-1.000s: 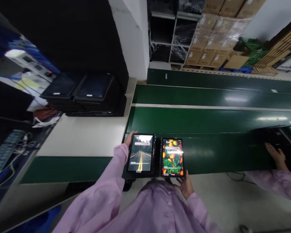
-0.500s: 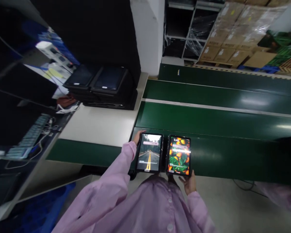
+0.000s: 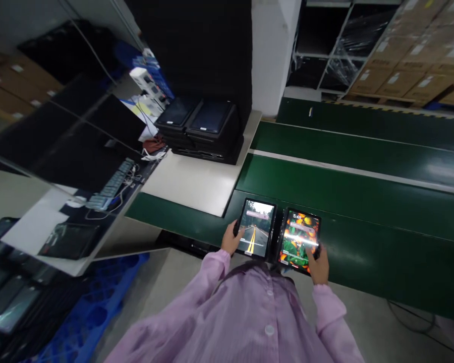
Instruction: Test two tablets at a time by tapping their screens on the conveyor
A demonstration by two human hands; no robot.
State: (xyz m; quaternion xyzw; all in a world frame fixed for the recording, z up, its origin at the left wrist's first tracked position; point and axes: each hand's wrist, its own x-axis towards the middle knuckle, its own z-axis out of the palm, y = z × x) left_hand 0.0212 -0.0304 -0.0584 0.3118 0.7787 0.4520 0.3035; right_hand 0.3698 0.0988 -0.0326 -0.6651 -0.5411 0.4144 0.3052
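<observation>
Two lit tablets lie side by side at the front edge of the green workbench (image 3: 348, 227). The left tablet (image 3: 259, 222), in a black frame, shows a road between trees. My left hand (image 3: 232, 238) grips its left edge, thumb over the screen side. On the right tablet (image 3: 297, 232) there is an orange-and-green picture with the time 5:48 and a bright glare band. My right hand (image 3: 320, 264) holds its lower right edge, with the thumb over the screen. The fingers beneath both tablets are hidden.
Dark stacked devices (image 3: 208, 126) stand on the pale board (image 3: 196, 181) at the left. Beyond them are a keyboard (image 3: 111, 186), a power strip (image 3: 147, 83) and another dark tablet (image 3: 70, 241). Cartons (image 3: 397, 80) fill the back right; a blue pallet (image 3: 98, 307) lies low left.
The view has swung left. My left hand has moved down the left tablet's side; my right hand has moved up from the right tablet's bottom corner onto its right edge.
</observation>
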